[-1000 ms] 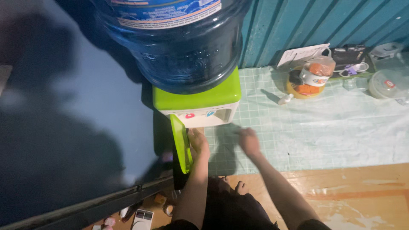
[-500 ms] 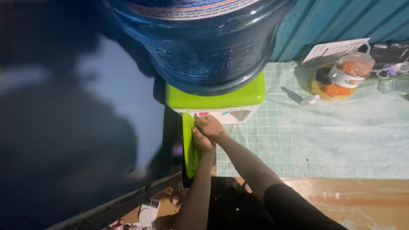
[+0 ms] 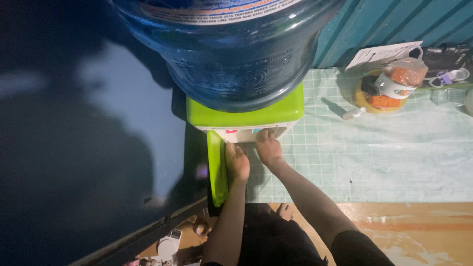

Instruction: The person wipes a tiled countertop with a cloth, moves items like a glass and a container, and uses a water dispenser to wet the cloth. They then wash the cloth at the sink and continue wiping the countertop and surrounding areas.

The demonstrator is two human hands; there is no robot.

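Below, the left hand (image 3: 237, 161) rests against the front of the green water dispenser (image 3: 246, 116), fingers hidden, grip indeterminate. Right hand (image 3: 268, 148) presses fingertips at the tap panel, loosely open. Blue water jug (image 3: 231, 49) sits on top.

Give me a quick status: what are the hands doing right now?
Left hand and right hand both under the green water dispenser front. What they grip: hidden. Blue water jug on top.
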